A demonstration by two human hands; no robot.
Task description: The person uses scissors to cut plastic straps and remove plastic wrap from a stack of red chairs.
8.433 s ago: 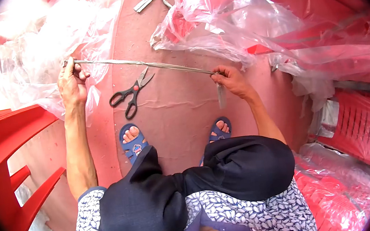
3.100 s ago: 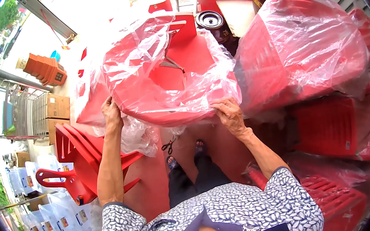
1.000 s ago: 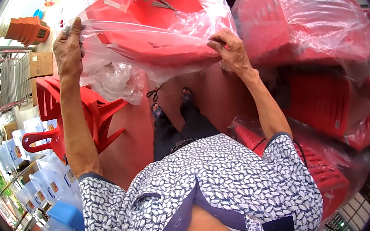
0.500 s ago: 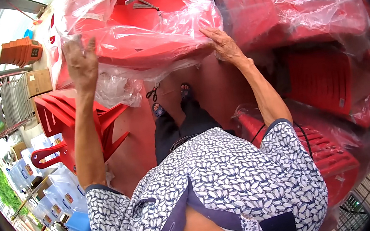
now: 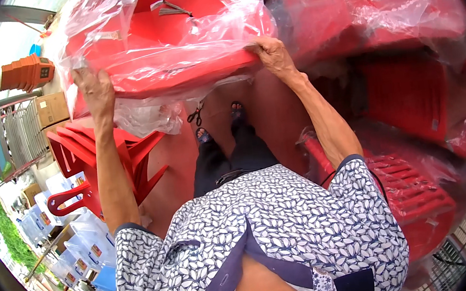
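A red plastic chair (image 5: 175,43) wrapped in clear plastic film is raised in front of me at chest height. My left hand (image 5: 96,91) grips its left edge through the film. My right hand (image 5: 270,55) holds its right edge, fingers curled over the rim. Loose film (image 5: 144,118) hangs below the chair. Black-handled scissors (image 5: 197,114) lie on the reddish floor near my feet.
A stack of bare red chairs (image 5: 97,161) leans at my left. More film-wrapped red chairs (image 5: 392,29) fill the right side and lie low at right (image 5: 416,193). Clear storage boxes (image 5: 77,238) stand at lower left, cardboard boxes (image 5: 52,108) beyond them.
My left hand, free and open half a second ago, has closed back onto the chair's left edge. The wrapped chair sits higher and closer than one second ago.
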